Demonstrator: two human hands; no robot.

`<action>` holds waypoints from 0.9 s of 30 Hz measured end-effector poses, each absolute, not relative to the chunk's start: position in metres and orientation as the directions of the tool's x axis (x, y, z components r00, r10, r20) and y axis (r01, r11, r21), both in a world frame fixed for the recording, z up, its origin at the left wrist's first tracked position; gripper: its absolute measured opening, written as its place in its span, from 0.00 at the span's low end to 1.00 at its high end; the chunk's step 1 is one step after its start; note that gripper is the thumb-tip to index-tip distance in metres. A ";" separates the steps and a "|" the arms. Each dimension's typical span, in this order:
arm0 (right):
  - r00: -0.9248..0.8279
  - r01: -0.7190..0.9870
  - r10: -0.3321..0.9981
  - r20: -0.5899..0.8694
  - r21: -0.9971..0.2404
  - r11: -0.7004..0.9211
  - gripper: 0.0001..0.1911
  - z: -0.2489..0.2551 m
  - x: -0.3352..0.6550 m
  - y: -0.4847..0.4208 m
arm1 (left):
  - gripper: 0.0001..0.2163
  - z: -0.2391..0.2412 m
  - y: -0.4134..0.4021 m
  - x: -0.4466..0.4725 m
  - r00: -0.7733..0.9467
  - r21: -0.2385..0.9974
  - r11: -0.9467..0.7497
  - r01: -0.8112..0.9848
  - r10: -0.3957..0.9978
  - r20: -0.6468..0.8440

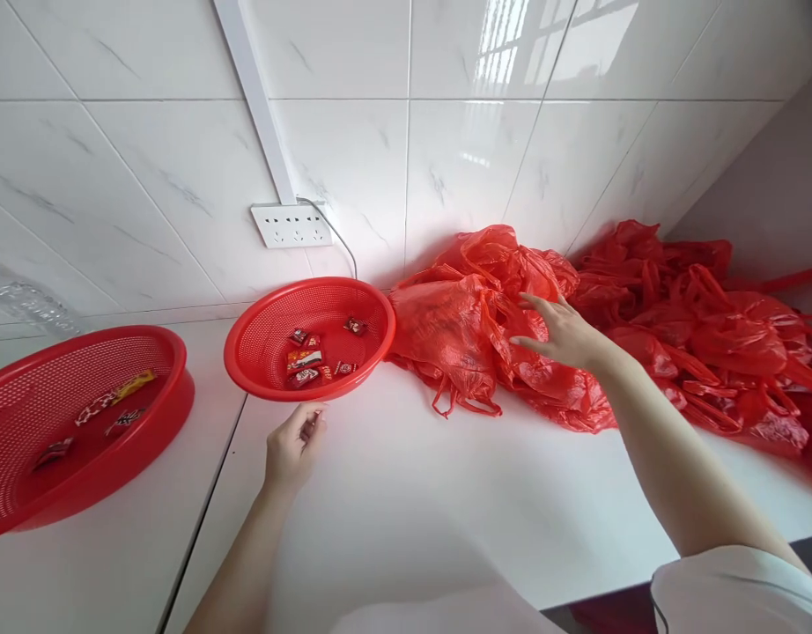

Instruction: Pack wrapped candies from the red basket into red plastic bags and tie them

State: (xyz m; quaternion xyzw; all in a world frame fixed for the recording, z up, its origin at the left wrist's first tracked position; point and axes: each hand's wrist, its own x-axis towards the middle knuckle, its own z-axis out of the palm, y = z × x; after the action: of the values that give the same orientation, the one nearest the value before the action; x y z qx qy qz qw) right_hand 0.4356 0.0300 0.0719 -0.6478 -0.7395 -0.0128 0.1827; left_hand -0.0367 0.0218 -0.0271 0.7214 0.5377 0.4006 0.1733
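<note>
My right hand (559,331) reaches out over a heap of red plastic bags (676,326) against the tiled wall, fingers spread and resting on the nearest bag (459,330). It holds nothing. My left hand (293,445) lies on the white counter (412,511) just below the rim of a small red basket (267,348). Its fingers are curled in loosely, and nothing shows in them. The basket holds several small wrapped sweets (306,361).
A bigger red basket (23,493) with a few wrapped sweets (112,401) stands at the left on a second counter. A white socket strip (291,225) with a cable hangs on the wall behind. The counter's front edge runs at the lower right.
</note>
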 end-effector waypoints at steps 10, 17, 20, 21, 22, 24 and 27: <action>-0.134 0.981 0.539 0.831 0.036 0.188 0.11 0.107 0.331 -0.016 | 0.08 0.019 0.007 -0.027 0.063 0.616 -0.526 0.586 0.788 0.613; -0.417 0.862 0.720 0.554 -0.010 0.507 0.22 0.053 0.197 -0.057 | 0.20 0.087 -0.049 -0.007 0.459 0.001 -0.884 0.467 0.243 0.855; -0.433 0.880 0.870 0.238 -0.098 0.465 0.23 0.026 0.168 -0.066 | 0.16 0.088 -0.069 0.003 0.696 0.010 -0.911 0.413 0.323 0.642; -0.473 0.865 0.868 0.153 -0.107 0.490 0.20 0.021 0.163 -0.070 | 0.16 0.084 -0.072 0.005 0.734 0.067 -0.892 0.447 0.409 0.541; -0.527 0.839 0.846 0.083 -0.108 0.533 0.16 0.018 0.162 -0.073 | 0.18 0.077 -0.074 0.006 0.751 0.130 -0.856 0.500 0.504 0.427; -0.614 0.787 0.789 -0.018 -0.095 0.610 0.13 0.018 0.165 -0.078 | 0.24 0.062 -0.073 0.005 0.736 0.237 -0.757 0.609 0.651 0.185; -0.643 0.765 0.761 -0.087 -0.125 0.632 0.19 0.027 0.180 -0.076 | 0.21 0.041 -0.065 -0.002 0.686 0.342 -0.619 0.707 0.717 -0.122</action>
State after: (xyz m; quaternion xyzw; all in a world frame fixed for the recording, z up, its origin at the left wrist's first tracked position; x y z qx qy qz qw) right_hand 0.1805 -0.0763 0.0274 -0.4226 -0.9031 0.0752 -0.0128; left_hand -0.0018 -0.0651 0.0409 0.8995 0.3959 0.0134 0.1844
